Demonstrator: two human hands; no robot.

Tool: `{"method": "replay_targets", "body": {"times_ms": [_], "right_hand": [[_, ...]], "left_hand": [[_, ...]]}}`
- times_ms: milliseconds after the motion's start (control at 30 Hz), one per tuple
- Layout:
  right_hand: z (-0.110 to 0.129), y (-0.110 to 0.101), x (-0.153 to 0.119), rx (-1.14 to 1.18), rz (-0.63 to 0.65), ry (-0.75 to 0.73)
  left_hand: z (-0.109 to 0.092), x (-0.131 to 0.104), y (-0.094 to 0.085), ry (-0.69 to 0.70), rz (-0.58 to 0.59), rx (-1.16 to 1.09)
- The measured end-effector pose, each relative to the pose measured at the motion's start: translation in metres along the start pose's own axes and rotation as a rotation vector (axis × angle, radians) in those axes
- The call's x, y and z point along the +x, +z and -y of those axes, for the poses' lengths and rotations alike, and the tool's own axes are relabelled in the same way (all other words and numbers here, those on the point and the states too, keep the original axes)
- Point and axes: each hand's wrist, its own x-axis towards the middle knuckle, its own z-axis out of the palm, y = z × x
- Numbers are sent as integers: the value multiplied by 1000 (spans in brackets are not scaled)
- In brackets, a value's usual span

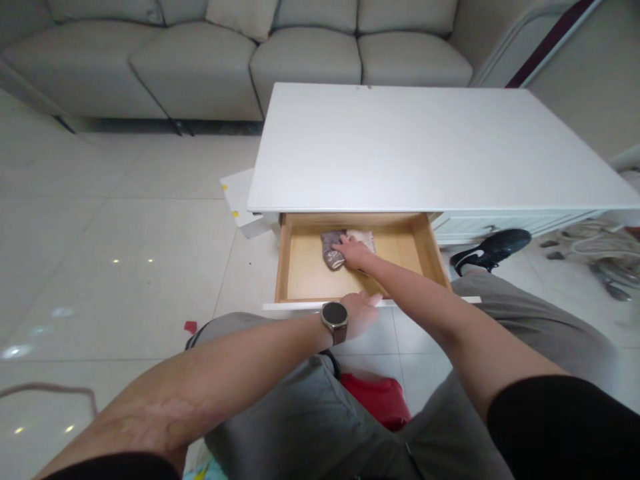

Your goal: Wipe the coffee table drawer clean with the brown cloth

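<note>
A grey-brown sock lies at the back of an open wooden drawer, just beside a paler, cream-coloured piece of cloth that touches it on the right. The person's right hand rests flat on top of both, fingers spread over the sock's edge and the pale cloth, pressing rather than gripping; nothing is closed in its grasp. The left hand, a round-faced wristwatch strapped above it, sits on the drawer's white front edge, fingers curled over the rim, though how firmly it grips cannot be told from this angle. The drawer is pulled out from a low white table, whose top spreads wide above it. The person sits with grey-trousered knees either side of a red object on the tiled floor. A black shoe shows near the table's right side, and a pale grey sofa stands behind.
</note>
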Motion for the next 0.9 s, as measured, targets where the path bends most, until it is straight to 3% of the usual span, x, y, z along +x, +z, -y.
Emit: {"method": "replay_targets", "body": {"times_ms": [167, 233, 300, 400, 500, 600, 700, 800, 900], "right_hand": [[-103, 7, -51, 7, 109, 274], [-130, 9, -71, 25, 129, 290], [-143, 9, -87, 70, 60, 237], [-147, -4, -104, 159, -126, 138], [-146, -33, -127, 247, -221, 48], [-151, -70, -161, 312, -163, -21], [-156, -94, -200, 292, -40, 30], [-154, -87, -224, 185, 48, 53], [-144, -62, -224, -19, -17, 47]], "left_hand": [[3, 4, -13, 101, 82, 172], [5, 6, -20, 123, 124, 223], [7, 8, -27, 112, 135, 208], [11, 13, -39, 70, 109, 156], [17, 20, -51, 3, 60, 134], [24, 29, -61, -62, 21, 129], [31, 37, -68, -99, -13, 115], [38, 44, -70, -109, -55, 99], [46, 50, -71, -112, -94, 116]]}}
